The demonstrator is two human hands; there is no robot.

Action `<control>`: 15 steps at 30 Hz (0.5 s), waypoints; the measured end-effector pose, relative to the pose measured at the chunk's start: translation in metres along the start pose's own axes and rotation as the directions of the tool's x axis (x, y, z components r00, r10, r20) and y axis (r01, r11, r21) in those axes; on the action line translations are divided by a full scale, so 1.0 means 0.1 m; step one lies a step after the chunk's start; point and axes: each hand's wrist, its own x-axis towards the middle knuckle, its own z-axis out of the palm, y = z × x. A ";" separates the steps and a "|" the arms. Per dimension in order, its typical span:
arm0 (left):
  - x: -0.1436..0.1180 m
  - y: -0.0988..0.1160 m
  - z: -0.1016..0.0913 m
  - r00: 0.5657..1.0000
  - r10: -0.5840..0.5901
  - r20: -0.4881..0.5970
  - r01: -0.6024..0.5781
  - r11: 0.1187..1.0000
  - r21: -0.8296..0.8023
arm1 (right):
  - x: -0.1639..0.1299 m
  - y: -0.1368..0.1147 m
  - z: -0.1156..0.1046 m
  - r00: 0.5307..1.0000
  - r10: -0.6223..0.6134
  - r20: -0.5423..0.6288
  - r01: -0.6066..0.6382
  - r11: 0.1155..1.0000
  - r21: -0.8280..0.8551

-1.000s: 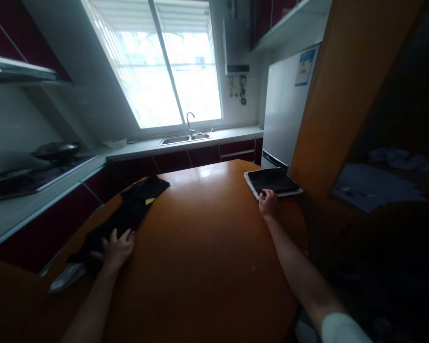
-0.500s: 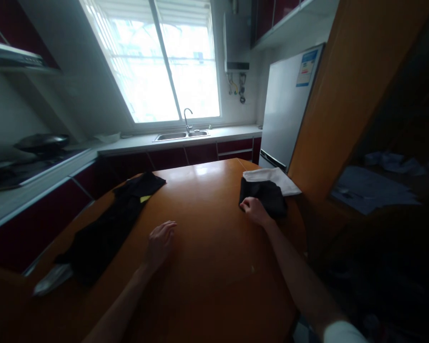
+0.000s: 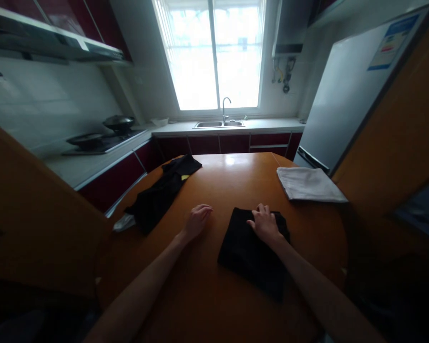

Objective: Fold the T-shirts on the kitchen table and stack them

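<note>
A folded black garment (image 3: pixel 248 252) lies on the wooden table in front of me. My right hand (image 3: pixel 265 223) rests on its far part, fingers spread over the fabric and not wrapped round it. To the left of the garment, my left hand (image 3: pixel 198 220) is at or just above the tabletop. Its fingers are stretched out, and it holds nothing. Beyond my right hand, a folded white cloth (image 3: pixel 309 184) lies near the table's right edge. Some dark clothing (image 3: pixel 157 197) with a small yellow patch is spread along the left side of the table.
The orange-brown table (image 3: pixel 232 183) has a rounded edge. Past it runs a counter with a sink (image 3: pixel 214 124) and a faucet (image 3: pixel 224 107). A stove with pans (image 3: pixel 118 123) stands at the left, a fridge (image 3: pixel 346 90) at the right. A whitish piece (image 3: pixel 124 222) pokes out under the dark clothing.
The black garment has come off the white cloth and moved toward me with my right hand. That hand has gone from pinching to spread. My view has turned left.
</note>
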 end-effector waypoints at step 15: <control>-0.05 0.20 0.01 0.975 0.182 0.129 -0.175 0.983 -0.062 | -0.05 -0.12 -0.18 0.992 -0.104 -0.074 0.122 0.943 0.310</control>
